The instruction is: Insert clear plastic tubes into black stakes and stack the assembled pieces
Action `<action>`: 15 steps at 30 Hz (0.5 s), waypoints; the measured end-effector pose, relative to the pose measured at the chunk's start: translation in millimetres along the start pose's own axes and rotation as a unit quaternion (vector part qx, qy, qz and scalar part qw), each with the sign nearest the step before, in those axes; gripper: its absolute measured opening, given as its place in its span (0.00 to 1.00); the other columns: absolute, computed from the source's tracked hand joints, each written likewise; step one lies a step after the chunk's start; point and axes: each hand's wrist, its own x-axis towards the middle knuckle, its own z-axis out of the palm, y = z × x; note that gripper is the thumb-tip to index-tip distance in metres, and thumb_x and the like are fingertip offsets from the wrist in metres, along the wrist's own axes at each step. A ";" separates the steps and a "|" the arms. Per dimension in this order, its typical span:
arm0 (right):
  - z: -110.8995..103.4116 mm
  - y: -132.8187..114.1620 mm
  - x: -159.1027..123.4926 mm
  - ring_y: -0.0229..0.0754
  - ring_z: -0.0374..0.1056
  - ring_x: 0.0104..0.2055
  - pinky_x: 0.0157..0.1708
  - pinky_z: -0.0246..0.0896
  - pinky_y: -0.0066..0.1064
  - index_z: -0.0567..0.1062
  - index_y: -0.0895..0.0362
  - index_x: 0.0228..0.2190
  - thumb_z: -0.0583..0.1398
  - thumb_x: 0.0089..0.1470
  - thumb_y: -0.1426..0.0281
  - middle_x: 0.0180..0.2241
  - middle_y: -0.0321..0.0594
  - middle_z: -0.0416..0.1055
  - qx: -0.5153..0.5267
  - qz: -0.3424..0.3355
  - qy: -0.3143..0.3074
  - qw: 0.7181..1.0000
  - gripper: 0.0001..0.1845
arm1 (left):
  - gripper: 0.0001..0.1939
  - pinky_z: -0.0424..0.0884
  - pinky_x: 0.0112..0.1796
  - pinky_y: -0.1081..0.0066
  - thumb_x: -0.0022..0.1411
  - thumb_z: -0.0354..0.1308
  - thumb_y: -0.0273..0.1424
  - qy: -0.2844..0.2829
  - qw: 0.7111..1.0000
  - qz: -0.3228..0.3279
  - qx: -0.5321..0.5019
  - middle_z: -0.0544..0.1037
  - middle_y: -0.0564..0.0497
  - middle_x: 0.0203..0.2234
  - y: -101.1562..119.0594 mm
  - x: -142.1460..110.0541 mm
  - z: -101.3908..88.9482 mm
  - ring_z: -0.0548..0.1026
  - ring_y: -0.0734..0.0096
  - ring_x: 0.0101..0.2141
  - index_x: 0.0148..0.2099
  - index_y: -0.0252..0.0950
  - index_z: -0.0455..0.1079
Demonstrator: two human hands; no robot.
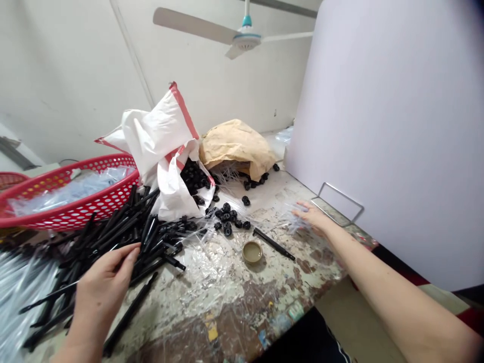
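My left hand (108,277) is closed in a pinch, thumb against index finger, over the edge of a heap of black plastic tubes (113,229). What sits between its fingertips is hard to make out. On the right, my right hand (313,217) reaches out with fingers stretched and apart, touching thin clear plastic (297,224) on the table. Between the hands lie a single black tube (274,243) and a small round dish (252,252). Small black caps (227,217) are scattered behind them.
A red perforated basket (71,214) holds clear plastic bags. Black caps spill from a white sack (155,136); beside it, a brown paper bag (236,143) holds clear strips. A large pale panel (385,126) with a wire handle (342,201) borders the worn table (212,297).
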 end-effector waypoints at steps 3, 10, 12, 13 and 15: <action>-2.7 4.1 1.4 0.37 0.66 0.24 0.17 0.62 0.25 0.65 0.53 0.50 0.60 0.50 0.66 0.33 0.38 0.72 -0.043 -0.004 -0.003 0.999 0.24 | 0.19 0.71 0.41 0.62 0.53 0.50 0.47 -0.018 0.999 0.044 -0.012 0.79 0.52 0.33 15.1 -15.4 9.7 0.76 0.63 0.33 0.37 0.41 0.73; -20.9 0.7 0.5 0.46 0.67 0.43 0.24 0.65 0.25 0.68 0.52 0.50 0.63 0.45 0.66 0.52 0.46 0.64 -0.107 -0.039 -0.021 0.993 0.28 | 0.16 0.72 0.38 0.68 0.53 0.53 0.44 -0.053 0.995 0.068 -0.045 0.81 0.50 0.31 36.4 -63.3 18.1 0.77 0.63 0.32 0.35 0.40 0.75; -26.2 -0.8 -4.1 0.47 0.66 0.44 0.24 0.65 0.26 0.68 0.52 0.50 0.61 0.48 0.64 0.52 0.46 0.64 -0.111 -0.037 -0.036 0.992 0.26 | 0.14 0.72 0.37 0.68 0.52 0.55 0.43 -0.067 0.995 0.062 -0.042 0.81 0.51 0.31 33.5 -76.3 15.6 0.77 0.64 0.33 0.34 0.41 0.75; -28.4 -1.5 -7.0 0.46 0.67 0.43 0.24 0.66 0.27 0.69 0.51 0.49 0.60 0.50 0.63 0.51 0.45 0.66 -0.112 -0.038 -0.046 0.992 0.23 | 0.14 0.73 0.37 0.69 0.51 0.55 0.43 -0.075 0.995 0.057 -0.041 0.81 0.52 0.31 30.7 -82.6 14.2 0.78 0.64 0.32 0.34 0.42 0.75; -32.5 -2.9 -13.4 0.43 0.68 0.40 0.27 0.67 0.28 0.71 0.51 0.46 0.57 0.54 0.62 0.47 0.43 0.69 -0.113 -0.045 -0.064 0.991 0.17 | 0.14 0.73 0.37 0.68 0.50 0.56 0.43 -0.080 0.995 0.041 -0.040 0.81 0.52 0.31 24.0 -94.7 11.6 0.78 0.64 0.32 0.34 0.43 0.76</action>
